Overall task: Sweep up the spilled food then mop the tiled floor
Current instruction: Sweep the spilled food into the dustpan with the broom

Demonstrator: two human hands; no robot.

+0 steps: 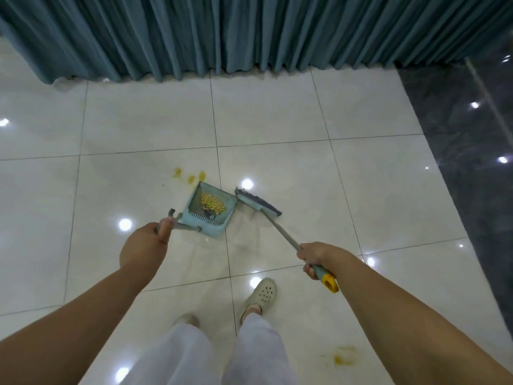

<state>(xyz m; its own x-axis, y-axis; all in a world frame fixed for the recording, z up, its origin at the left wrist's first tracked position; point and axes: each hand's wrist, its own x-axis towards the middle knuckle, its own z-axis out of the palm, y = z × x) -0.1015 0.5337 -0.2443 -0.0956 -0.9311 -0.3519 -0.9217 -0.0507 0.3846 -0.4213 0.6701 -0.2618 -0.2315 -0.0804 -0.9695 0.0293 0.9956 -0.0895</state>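
1. The spilled food, a heap of yellow bits with a few green flecks, lies inside the light blue dustpan, toward the middle of its tray.
2. The dustpan sits on the white tiled floor, straddling a grout line, its comb-toothed edge toward the person.
3. The left hand grasps the dustpan's grey handle, fingers wrapped round it and the thumb lying along the top.
4. The broom, with a blue head and dark bristles, lies low just to the right of the dustpan; the two look apart, though only narrowly.
5. The right hand is clenched round the broom's grey shaft, just above the teal grip and yellow end cap.
6. Yellow stains mark the tile just beyond the dustpan's far corner.
7. Another yellow smear shows on the floor near the person's right side.
8. Below are white trousers and a cream perforated clog.
9. A teal curtain hangs to the floor across the far side, and a dark glossy strip borders the white tiles on the right.
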